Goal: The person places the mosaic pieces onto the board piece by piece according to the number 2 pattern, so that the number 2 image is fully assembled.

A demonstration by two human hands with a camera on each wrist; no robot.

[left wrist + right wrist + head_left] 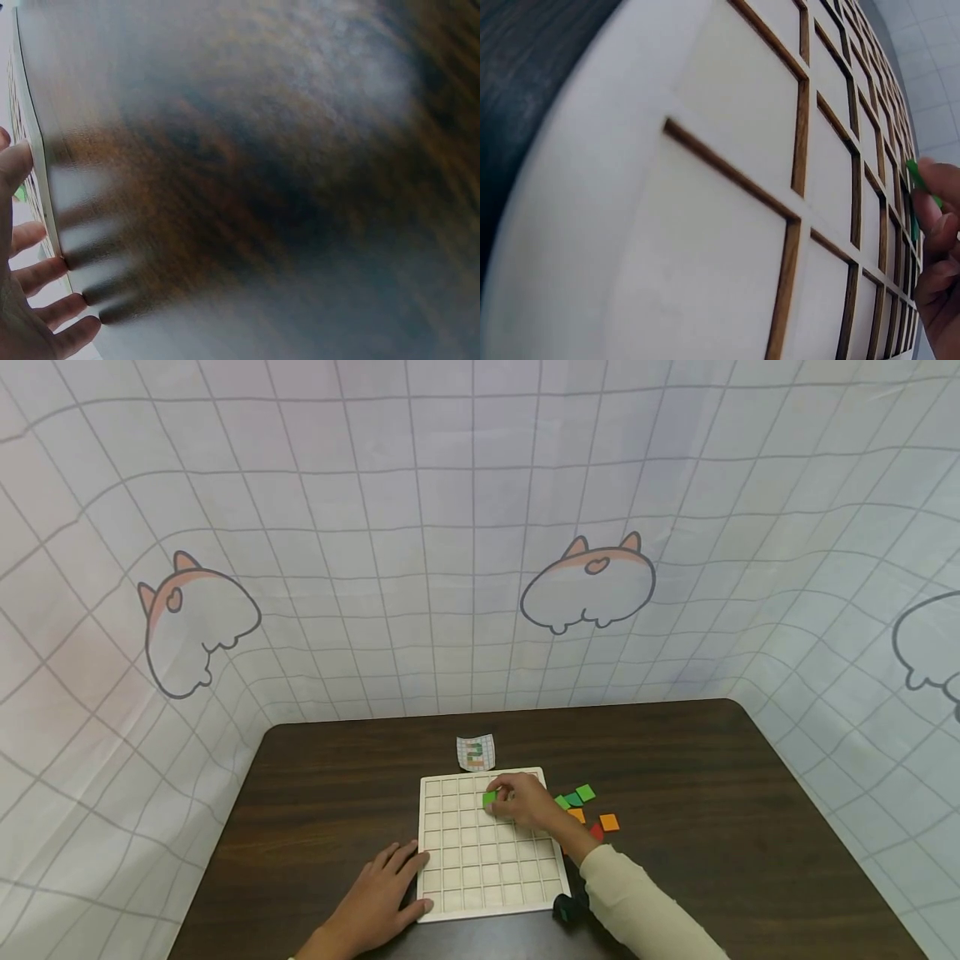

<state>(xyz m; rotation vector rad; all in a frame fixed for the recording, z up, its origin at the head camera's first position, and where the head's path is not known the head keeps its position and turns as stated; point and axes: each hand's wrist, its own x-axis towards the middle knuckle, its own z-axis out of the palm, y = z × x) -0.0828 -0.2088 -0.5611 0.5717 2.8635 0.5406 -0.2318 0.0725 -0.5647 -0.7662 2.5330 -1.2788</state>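
- Hand, left [375,893]: fingers spread and extended, tips at the left edge of the grid board [480,860]; grips nothing.
- Board: flat on the table [337,777]. Caution: slack left-hand pressure could let it shift.
- Green tile [489,799]: at the board's far rows, held by the right hand [522,802]. Caution: a loose pinch could drop it askew across a divider. It looks square to me, hence no long axis or pointing end; the right wrist view shows it tilted. Seating cannot be confirmed.
- Right hand: narrow pinch, thumb against finger.
- Loose tiles [585,792]: right of the board. Caution: a low sleeve [645,897] could scatter them.
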